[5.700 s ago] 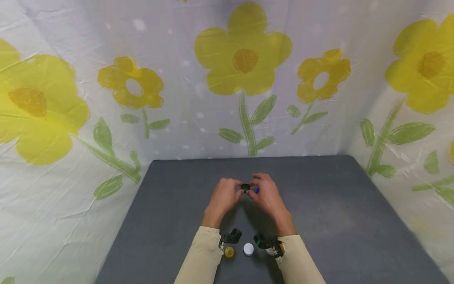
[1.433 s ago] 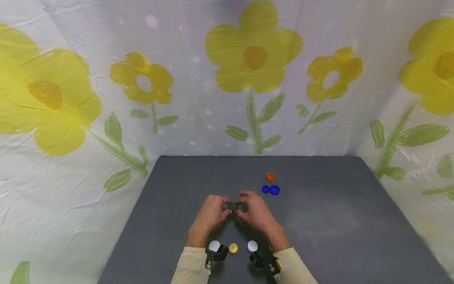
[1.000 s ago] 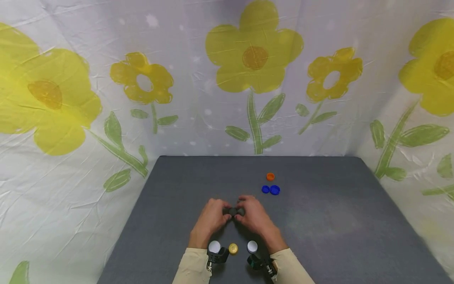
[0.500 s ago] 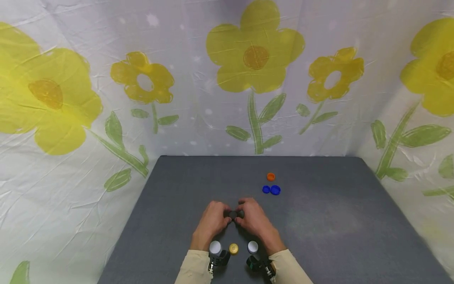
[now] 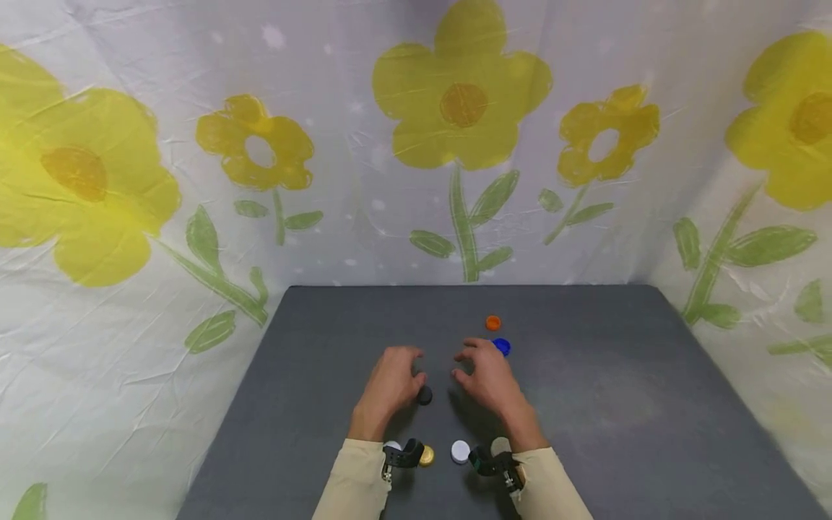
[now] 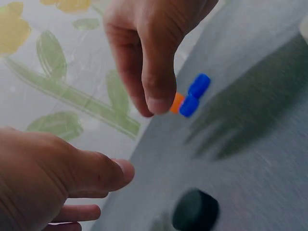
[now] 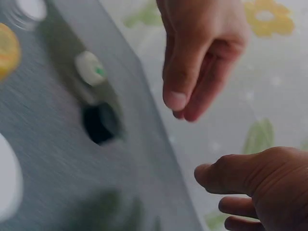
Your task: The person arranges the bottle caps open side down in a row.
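A black bottle cap [image 5: 425, 395] sits on the dark table, just beside the left hand's thumb in the head view. My left hand [image 5: 390, 386] hovers with loosely bent fingers and holds nothing. To its right, my right hand [image 5: 489, 375] is raised with thumb and fingers apart, also holding nothing. Near the right hand lies a blue cap [image 5: 502, 347]. The left wrist view shows a second blue cap [image 6: 189, 106] touching the first; the right hand hides it in the head view. In the right wrist view, a small pale cap with a green mark [image 7: 90, 68] lies beside the black one.
An orange cap [image 5: 493, 323] lies farther back. Nearer the person are a gold cap [image 5: 426, 456], a white cap [image 5: 460, 452], another white cap [image 5: 393, 446] partly under the left wrist camera, and a pale one [image 5: 500, 445] by the right wrist. A flowered curtain [image 5: 364, 217] encloses the table.
Both hands have let go of the black cap, which stays on the table. They have drawn apart, the right hand moving right and away, now covering one blue cap.
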{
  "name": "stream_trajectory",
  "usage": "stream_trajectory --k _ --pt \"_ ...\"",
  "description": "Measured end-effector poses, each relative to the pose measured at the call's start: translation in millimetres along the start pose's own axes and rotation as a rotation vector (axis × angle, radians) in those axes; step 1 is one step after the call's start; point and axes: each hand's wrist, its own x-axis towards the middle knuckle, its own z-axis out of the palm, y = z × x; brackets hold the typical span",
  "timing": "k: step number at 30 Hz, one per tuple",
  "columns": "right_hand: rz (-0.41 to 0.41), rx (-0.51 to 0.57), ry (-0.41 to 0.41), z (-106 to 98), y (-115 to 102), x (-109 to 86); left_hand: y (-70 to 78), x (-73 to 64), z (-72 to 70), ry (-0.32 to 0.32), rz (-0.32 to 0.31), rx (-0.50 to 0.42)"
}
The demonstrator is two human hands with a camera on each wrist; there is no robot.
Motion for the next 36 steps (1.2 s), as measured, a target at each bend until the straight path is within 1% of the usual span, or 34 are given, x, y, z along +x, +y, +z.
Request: stream_trajectory --k 4,6,11,13,15,20,24,28,33,36 --pt "0.040 -0.013 0.064 -15 15 5.6 10.8 16.6 -2.7 -0.023 -0.033 0.016" --pt "0.069 -0.020 0.076 -21 23 8.0 16.8 24.8 -2.5 -0.035 -0.047 0.013" --pt "0.142 -0.025 0.052 -30 36 12.5 28.2 44.0 2.6 -0.044 -0.061 -0.016" --pt "0.154 -0.022 0.041 -33 39 13.7 31.3 50.6 6.2 -0.047 -0.065 -0.023" --pt "0.162 -0.016 0.032 -34 41 15.1 34.1 56.2 10.2 -0.063 -0.072 -0.025" --pt "0.181 -0.030 0.027 -39 49 19.1 37.8 69.1 24.2 -0.093 -0.056 -0.005" --pt "0.189 -0.062 0.015 -41 55 22.1 40.0 75.9 35.5 -0.104 -0.043 -0.004" --pt "0.199 -0.066 -0.008 -39 61 25.0 42.9 80.2 46.1 -0.122 -0.039 -0.027" --pt "0.212 -0.061 -0.042 -30 69 29.5 43.5 84.2 58.0 -0.133 -0.033 -0.049" --pt "0.212 -0.070 -0.054 -25 74 31.4 44.4 86.2 64.1 -0.138 -0.037 -0.046"
